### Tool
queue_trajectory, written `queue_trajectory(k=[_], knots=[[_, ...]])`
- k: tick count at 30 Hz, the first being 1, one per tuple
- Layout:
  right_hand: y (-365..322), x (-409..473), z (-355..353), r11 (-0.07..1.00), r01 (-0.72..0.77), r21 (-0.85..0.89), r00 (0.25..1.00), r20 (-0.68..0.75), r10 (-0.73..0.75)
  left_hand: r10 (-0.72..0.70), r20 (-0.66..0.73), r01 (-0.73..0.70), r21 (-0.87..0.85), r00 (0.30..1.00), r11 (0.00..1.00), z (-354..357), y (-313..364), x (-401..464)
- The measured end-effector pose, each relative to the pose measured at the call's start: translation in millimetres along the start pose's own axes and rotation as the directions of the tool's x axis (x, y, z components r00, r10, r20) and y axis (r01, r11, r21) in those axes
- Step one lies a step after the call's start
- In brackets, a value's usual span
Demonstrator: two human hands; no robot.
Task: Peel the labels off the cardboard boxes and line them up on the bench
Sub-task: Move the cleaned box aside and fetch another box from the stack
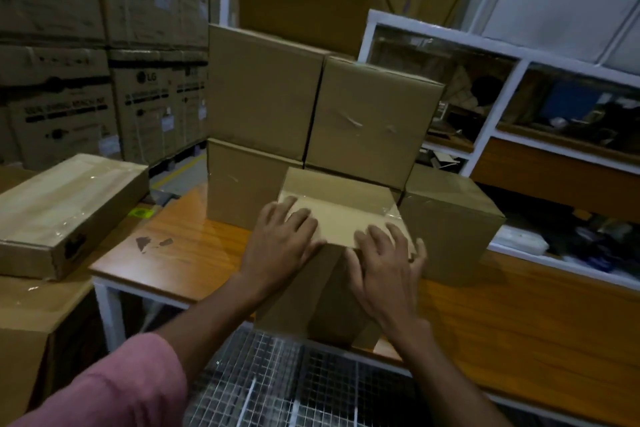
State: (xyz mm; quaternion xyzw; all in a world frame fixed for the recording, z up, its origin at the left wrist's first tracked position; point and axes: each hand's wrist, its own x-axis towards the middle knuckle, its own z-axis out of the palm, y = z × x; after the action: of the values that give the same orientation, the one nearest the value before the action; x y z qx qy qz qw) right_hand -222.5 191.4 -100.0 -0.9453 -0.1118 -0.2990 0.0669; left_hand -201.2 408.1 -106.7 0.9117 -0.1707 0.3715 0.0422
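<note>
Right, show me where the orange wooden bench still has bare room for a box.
Bare wood lies on the orange wooden bench at its left end, between the long flat taped carton and the brown cardboard box under the left hand and right hand. The near right strip is also bare. The back is crowded with stacked plain cartons.

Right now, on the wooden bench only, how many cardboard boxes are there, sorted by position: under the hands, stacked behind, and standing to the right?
Box under the hands, left hand and right hand flat on top: 1
Boxes stacked behind, lower left, upper left, upper right: 3
Box standing to the right: 1
Total on the bench: 5
</note>
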Motion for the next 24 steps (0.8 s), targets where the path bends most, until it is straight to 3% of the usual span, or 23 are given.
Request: queue_trajectory(k=[4, 7, 13, 18, 24], knots=[[15, -39, 7, 0.989, -0.137, -0.047, 0.990, 0.025, 0.138, -0.203, 0.062, 0.204, -0.013, 0.977, 0.979, 9, 11, -35], [20, -58, 18, 0.981, -0.190, 0.029, 0.981, 0.055, 0.188, -0.211, 0.065, 0.217, -0.107, 0.975, 0.970, 22, 21, -60], [27, -72, 38, 0.966, -0.019, 0.256, 1.000, 0.009, 0.017, -0.162, 0.175, 0.204, -0.259, 0.971, 0.944, 42, 25, -80], [28, -76, 45, 0.978, 0.140, 0.156, 0.988, 0.035, -0.147, -0.155, 0.203, 0.199, -0.221, 0.967, 0.955, 32, 21, -79], [32, -77, 28, 0.981, 0.143, 0.133, 0.987, -0.087, -0.132, -0.079, 0.136, 0.099, -0.151, 0.988, 0.984, 6, 38, -67]])
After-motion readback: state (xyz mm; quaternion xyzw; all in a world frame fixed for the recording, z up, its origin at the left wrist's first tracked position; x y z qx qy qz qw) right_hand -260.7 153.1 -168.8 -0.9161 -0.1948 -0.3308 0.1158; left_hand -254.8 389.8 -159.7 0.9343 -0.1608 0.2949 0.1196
